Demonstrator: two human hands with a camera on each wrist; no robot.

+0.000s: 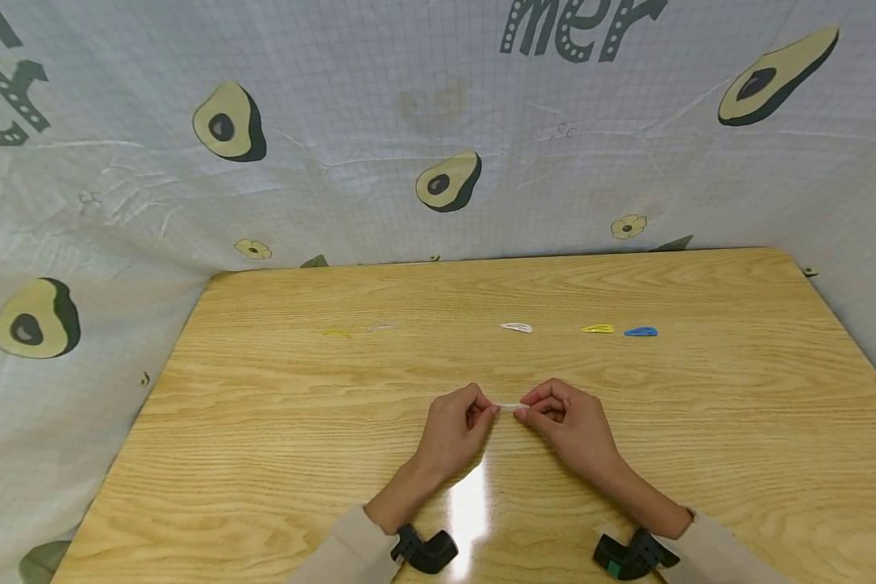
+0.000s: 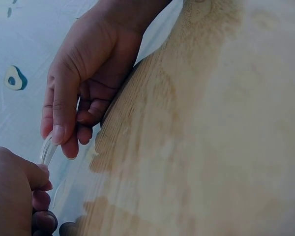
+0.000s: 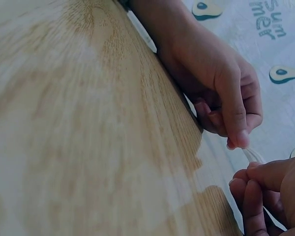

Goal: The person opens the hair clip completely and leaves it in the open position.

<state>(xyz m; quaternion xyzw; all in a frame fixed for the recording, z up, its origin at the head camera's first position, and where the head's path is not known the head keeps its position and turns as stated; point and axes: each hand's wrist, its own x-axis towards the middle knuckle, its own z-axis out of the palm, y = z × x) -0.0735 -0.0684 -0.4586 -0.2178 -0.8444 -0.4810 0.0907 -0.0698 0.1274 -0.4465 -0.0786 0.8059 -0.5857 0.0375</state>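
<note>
Thumb and fingertips of the left hand [image 1: 458, 422] pinch one end of a slim white strand-like piece [image 1: 509, 406] in the head view. The right hand [image 1: 573, 426] pinches its other end, so the piece spans the short gap between both hands. In the left wrist view the white piece [image 2: 47, 150] looks narrow and slightly curved, with a line along its length. Fingertips cover both its ends, and I cannot tell its exact kind. Beyond the hands lies a white snap hair clip [image 1: 516, 328], with a yellow hair clip [image 1: 598, 329] and a blue hair clip [image 1: 641, 332] to its right.
On the far left of the wooden table [image 1: 263, 454] lie a thin yellow piece [image 1: 337, 332] and a thin whitish piece [image 1: 383, 327]. A white sheet [image 1: 336, 97] printed with avocados hangs behind the table and along its sides.
</note>
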